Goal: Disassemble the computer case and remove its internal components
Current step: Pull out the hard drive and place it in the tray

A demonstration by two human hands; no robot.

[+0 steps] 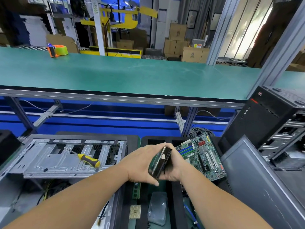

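The computer case lies open on its side at the left, a yellow-handled screwdriver resting on its metal tray. To its right, both hands grip a hard drive edge-up between them: left hand wrapped around one face, right hand curled around the other. A motherboard lies just beyond, and a second black tower stands at far right.

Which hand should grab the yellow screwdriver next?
Probably the left. The screwdriver lies on the open metal case, on the left hand's side. The right hand is farther away, by the motherboard. Both hands hold the hard drive now, so the right would need to keep it alone.
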